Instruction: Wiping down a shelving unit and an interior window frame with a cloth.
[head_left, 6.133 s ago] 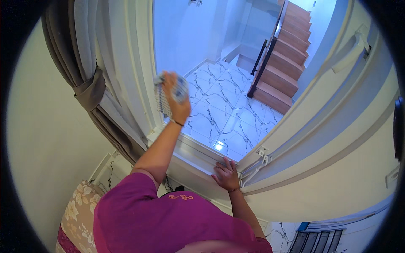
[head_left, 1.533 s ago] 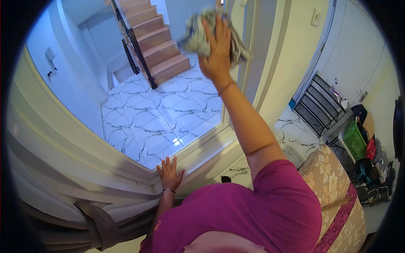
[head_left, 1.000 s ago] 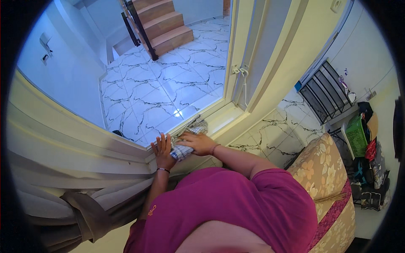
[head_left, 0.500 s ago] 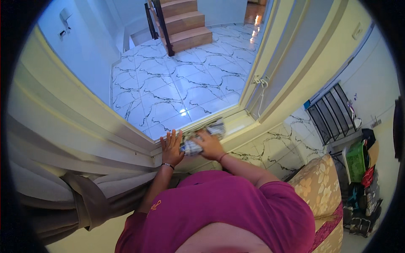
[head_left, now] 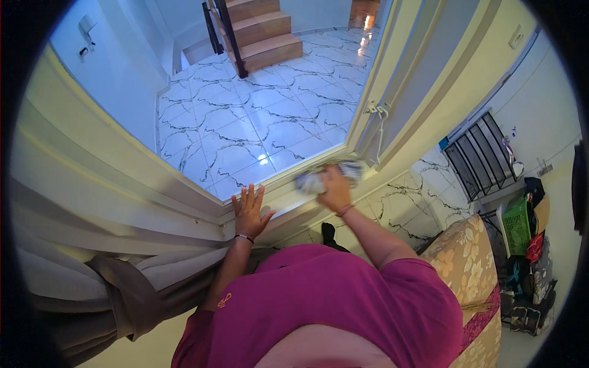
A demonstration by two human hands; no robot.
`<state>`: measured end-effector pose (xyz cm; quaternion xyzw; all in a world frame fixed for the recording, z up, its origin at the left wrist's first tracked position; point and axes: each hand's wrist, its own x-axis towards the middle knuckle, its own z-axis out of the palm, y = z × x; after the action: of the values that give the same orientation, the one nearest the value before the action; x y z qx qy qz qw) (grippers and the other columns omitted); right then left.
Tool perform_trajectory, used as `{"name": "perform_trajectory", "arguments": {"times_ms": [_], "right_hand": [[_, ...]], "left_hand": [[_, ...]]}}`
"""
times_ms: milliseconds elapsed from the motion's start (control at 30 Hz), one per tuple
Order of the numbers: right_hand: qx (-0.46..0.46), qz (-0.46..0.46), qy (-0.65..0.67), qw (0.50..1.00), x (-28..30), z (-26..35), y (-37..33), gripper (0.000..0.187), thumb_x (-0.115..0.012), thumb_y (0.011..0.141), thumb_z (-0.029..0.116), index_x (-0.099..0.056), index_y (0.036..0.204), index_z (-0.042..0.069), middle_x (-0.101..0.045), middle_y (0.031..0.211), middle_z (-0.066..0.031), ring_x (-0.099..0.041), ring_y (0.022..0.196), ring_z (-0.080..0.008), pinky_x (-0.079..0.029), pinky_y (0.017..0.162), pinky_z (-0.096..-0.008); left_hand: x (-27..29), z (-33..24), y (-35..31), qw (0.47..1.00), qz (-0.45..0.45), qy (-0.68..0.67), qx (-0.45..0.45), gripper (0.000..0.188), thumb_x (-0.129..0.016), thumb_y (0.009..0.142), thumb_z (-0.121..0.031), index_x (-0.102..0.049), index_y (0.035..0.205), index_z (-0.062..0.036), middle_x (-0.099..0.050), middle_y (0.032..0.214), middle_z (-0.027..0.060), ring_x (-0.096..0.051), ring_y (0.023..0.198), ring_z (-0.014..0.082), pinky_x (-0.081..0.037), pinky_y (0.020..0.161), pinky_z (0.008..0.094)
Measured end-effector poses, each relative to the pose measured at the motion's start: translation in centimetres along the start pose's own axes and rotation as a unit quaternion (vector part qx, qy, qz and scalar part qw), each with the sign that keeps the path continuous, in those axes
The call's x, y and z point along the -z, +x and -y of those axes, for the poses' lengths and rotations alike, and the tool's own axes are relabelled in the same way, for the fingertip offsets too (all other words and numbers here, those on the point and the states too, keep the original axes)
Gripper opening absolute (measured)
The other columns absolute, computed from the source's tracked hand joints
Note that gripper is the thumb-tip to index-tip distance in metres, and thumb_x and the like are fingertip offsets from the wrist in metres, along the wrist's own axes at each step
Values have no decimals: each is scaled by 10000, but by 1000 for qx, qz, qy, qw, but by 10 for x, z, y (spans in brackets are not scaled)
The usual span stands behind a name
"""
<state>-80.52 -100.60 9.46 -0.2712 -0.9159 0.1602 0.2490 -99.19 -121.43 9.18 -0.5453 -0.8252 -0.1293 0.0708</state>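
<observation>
My right hand (head_left: 334,186) presses a crumpled grey-and-white cloth (head_left: 313,180) onto the white window sill (head_left: 288,205), near the right corner of the frame. My left hand (head_left: 250,211) lies flat on the sill with fingers spread, holding nothing, a thin band at its wrist. Through the window pane (head_left: 245,116) I see a marble-patterned floor below.
A tied-back grey-brown curtain (head_left: 116,288) hangs at the left. Wooden stairs (head_left: 261,30) with a dark railing rise beyond the glass. A floral-patterned cushion (head_left: 466,257) sits at the right, with a black metal rack (head_left: 485,153) and piled bags (head_left: 527,245) beyond it.
My right hand came down from high on the glass to the sill beside my left hand, then slid the cloth right along the sill. My left hand stayed flat in place.
</observation>
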Motion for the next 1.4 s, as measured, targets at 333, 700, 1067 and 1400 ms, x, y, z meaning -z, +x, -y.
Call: {"name": "perform_trajectory", "arguments": {"times_ms": [333,700,1067,1400], "right_hand": [[71,72,-27,995,8,-13,5,622,-700,530,205,-531,1129,198,-472,1187,-71,-418,1165,-243,-425,774,-402],[154,128,17,980,-20,71,-4,633,-666,596,210,-493,1205,226,-436,1254,-76,-375,1216,-249,-413,853,-414],[11,40,-58,997,1,5,-5,586,-675,578,235,-526,1140,161,-443,1229,-109,-395,1186,-274,-413,816,-415],[121,118,-29,985,-16,28,0,647,-680,599,225,-474,1212,208,-426,1252,-87,-350,1225,-267,-378,861,-450]], "left_hand": [[3,4,1,1000,15,-10,2,720,-428,802,-596,-291,1371,-177,-186,1436,150,-86,1344,310,66,1053,489],[-1,2,1,986,20,163,-13,715,-465,783,-587,-288,1371,-220,-208,1436,112,-123,1339,280,52,1061,476],[3,0,-1,1000,-12,-14,-1,717,-491,779,-565,-291,1372,-214,-229,1429,113,-131,1338,285,48,1061,474],[-1,6,0,999,-24,-24,-8,706,-478,789,-560,-293,1372,-208,-214,1436,111,-116,1343,281,57,1060,467]]}}
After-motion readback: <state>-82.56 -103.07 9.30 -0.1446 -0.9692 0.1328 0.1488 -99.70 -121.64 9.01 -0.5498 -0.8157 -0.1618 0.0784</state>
